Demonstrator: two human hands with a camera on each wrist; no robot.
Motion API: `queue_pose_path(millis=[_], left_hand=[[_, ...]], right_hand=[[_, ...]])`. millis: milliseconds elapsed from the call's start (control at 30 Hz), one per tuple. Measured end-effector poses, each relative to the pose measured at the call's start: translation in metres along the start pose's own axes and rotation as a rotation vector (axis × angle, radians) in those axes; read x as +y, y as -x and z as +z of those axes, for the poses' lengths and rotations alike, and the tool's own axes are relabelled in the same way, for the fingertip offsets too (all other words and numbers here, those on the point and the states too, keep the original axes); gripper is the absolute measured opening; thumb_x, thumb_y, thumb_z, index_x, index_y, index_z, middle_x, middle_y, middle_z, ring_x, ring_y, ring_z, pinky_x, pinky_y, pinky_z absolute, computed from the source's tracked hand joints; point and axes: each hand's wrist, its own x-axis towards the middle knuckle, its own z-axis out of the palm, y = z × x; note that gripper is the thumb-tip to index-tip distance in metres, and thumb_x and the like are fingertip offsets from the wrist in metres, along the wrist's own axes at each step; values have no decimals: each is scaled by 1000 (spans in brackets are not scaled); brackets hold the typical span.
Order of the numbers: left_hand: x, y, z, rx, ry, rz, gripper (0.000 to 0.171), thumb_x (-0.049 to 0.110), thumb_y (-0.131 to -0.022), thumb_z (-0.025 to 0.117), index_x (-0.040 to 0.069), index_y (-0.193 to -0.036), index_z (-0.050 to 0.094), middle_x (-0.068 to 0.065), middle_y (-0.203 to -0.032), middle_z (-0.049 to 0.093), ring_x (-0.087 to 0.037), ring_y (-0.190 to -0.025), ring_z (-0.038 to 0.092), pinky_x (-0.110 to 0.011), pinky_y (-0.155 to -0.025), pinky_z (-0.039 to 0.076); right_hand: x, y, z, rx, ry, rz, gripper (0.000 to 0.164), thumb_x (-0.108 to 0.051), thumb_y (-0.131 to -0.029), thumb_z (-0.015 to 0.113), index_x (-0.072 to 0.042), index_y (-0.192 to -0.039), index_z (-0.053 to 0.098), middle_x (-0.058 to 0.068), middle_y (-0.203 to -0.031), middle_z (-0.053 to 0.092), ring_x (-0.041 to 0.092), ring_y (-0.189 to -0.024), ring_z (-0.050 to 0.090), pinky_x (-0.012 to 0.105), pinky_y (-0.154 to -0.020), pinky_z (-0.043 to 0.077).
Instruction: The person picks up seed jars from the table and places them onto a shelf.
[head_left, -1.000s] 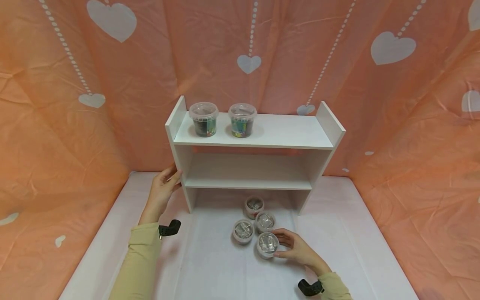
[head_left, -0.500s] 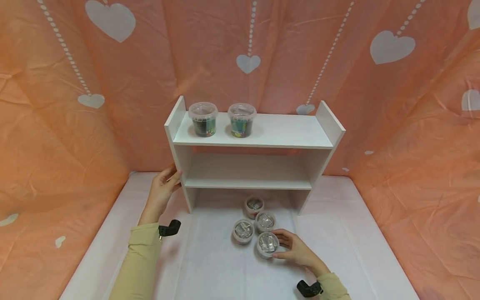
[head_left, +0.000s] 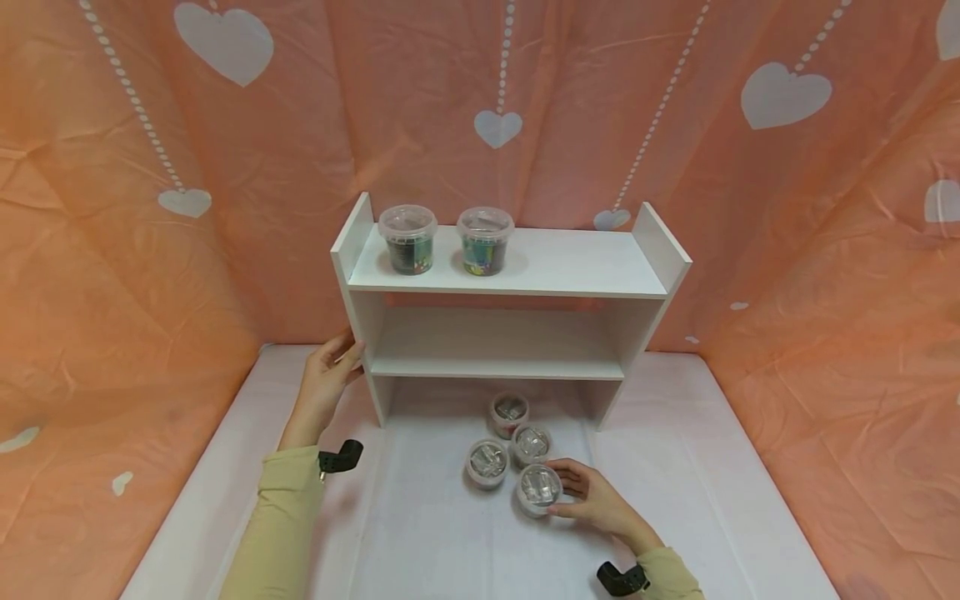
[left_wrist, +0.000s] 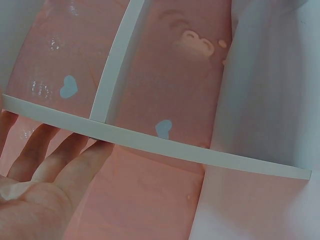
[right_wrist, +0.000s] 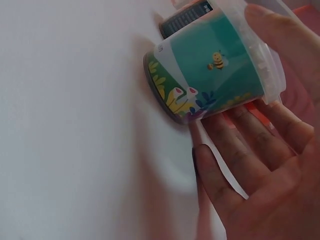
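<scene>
A white shelf unit (head_left: 495, 367) stands on the white-covered table. My left hand (head_left: 326, 379) rests its fingers against the outer side of the unit's left panel (left_wrist: 165, 146). Below and in front of the shelf, several small round tubs with clear lids stand grouped. My right hand (head_left: 600, 504) holds the nearest tub (head_left: 539, 489) from its right side, thumb at the lid rim and fingers around the far side. In the right wrist view this tub (right_wrist: 215, 65) shows a green printed wrap with a bee. Another tub (head_left: 487, 463) stands to its left.
On the top shelf board (head_left: 577, 258), two clear-lidded tubs, a left one (head_left: 408, 242) and a right one (head_left: 484, 243), stand toward the left. Two more tubs, a middle one (head_left: 531, 443) and a rear one (head_left: 509, 414), sit near the unit's foot. Orange heart-patterned cloth (head_left: 285, 167) hangs behind.
The nearest tub has shifted very slightly to the right in my right hand. My left hand stays at the shelf's side, and the other tubs have not moved.
</scene>
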Motion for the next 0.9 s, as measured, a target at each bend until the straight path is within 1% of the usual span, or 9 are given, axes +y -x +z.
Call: queue_pose_path(millis=[200,300,367,533,600,700,900], left_hand=[[1,-1,1,7,2,-16,59,25,-98,55,0,-147,33,-23,-145,37,-38,-127,42,-44,-98,41],[1,-1,1,8,-1,-18,59,25,-99,55,-1,-147,33,-23,-145,37,-38,-127,42,-44,-99,41],[0,-1,0,5,-3,-14,59,25,-99,55,0,-147,33,-22,-145,37,-36,-127,42,-44,-99,41],[-1,-1,0,-5,-7,-1,58,26,-99,55,1,-147,34,-20,-145,38,-34,-128,42,-43,-99,42],[-1,-1,0,-5,-6,-2,59,27,-99,55,1,-147,33,-20,-146,38,-34,-129,41,-43,-99,42],[-1,0,0,-3,-4,-10,59,27,-98,55,1,-147,33,-20,-146,37,-34,-129,41,-43,-99,41],[-1,0,0,-5,1,-9,60,27,-99,55,1,-148,32,-20,-147,35,-35,-130,40,-43,-99,41]], right_hand=[[0,4,-6,3,21,-25,56,-1,-81,74,10,-130,47,28,-123,54,16,-108,59,27,-91,48],[0,5,-10,10,38,-31,56,-1,-82,74,11,-129,47,28,-122,55,16,-108,59,27,-91,48],[0,7,-12,21,42,-20,56,-1,-82,74,13,-129,46,29,-123,54,14,-108,59,26,-91,48],[-3,11,-16,44,34,-2,58,-2,-83,73,15,-130,44,32,-123,52,11,-107,59,26,-89,49],[-4,12,-18,48,35,-13,57,-2,-84,73,16,-130,44,34,-123,52,12,-108,59,26,-90,49],[-4,13,-20,59,32,-21,56,-1,-83,72,16,-129,44,33,-122,53,13,-107,60,27,-90,49],[-2,14,-24,82,0,-10,57,0,-82,74,15,-129,45,32,-121,53,14,-105,61,28,-89,51]])
